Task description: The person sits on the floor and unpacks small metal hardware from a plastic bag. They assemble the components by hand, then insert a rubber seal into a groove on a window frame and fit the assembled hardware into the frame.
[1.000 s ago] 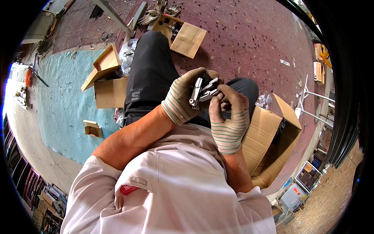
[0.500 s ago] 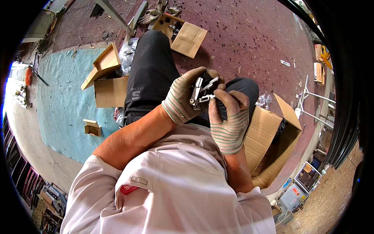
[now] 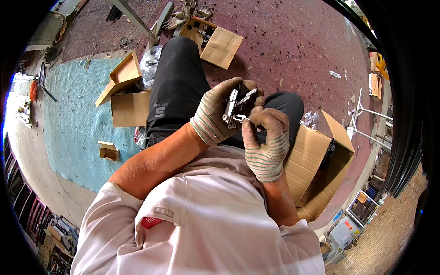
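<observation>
Both my hands wear striped knit work gloves with dark, dirty fingers. My left hand is wrapped round a silver-and-black metal fitting with jointed arms, perhaps a hinge; its lower side is hidden in the glove. Beside it, my right hand pinches the end of a small silver metal piece between thumb and fingers. That piece lies against the lower end of the fitting, and I cannot tell whether the two are joined. Both hands are over my lap, between the knees.
Close on my right stands an open cardboard box with dark contents. To the left are another open box and a small carton on a blue-green mat. Ahead, a box of black parts sits near loose gloves.
My right hand has shifted slightly left and down, bringing the small metal piece closer in against the fitting. My left hand stays nearly still.
</observation>
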Motion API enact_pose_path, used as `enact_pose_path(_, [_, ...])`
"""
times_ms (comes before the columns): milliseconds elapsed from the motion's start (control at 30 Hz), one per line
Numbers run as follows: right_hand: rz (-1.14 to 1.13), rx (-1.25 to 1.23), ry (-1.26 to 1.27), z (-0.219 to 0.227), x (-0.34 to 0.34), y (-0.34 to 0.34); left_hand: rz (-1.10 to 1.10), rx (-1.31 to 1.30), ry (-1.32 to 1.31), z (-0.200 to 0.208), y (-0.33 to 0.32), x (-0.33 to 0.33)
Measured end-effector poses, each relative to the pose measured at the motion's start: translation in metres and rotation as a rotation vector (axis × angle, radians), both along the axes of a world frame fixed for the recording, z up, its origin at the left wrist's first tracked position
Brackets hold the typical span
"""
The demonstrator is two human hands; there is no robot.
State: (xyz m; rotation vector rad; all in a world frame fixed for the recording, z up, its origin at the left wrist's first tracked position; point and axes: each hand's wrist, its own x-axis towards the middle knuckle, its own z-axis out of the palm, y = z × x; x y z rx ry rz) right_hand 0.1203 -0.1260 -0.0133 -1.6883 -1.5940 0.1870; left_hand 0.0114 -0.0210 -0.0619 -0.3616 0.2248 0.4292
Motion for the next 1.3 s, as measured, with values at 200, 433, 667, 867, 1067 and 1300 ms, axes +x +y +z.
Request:
enact_pose_path(200, [-0.053, -0.050, 0.040, 0.004, -0.001, 0.001, -0.017, 0.000, -0.052, -0.002, -0.001, 0.001])
enact_pose_path(433, [-0.116, -0.121, 0.094, 0.013, -0.008, 0.001, -0.007, 0.030, -0.022, -0.003, -0.002, 0.001])
enact_pose_path(667, [-0.074, 0.026, -0.222, 0.000, 0.002, 0.006, 0.014, 0.067, -0.035, -0.011, -0.004, 0.000])
enact_pose_path(867, [-0.137, 0.027, -0.217, 0.007, 0.002, 0.012, -0.008, 0.078, -0.006, -0.007, -0.004, -0.004])
enact_pose_path(1067, [-0.034, -0.069, -0.251, 0.017, 0.017, 0.032, -0.101, 0.059, -0.010, -0.005, -0.005, -0.006])
enact_pose_path(1300, [0.082, -0.201, -0.303, 0.016, 0.029, 0.047, 0.095, 1.189, 0.530, -0.025, -0.019, -0.013])
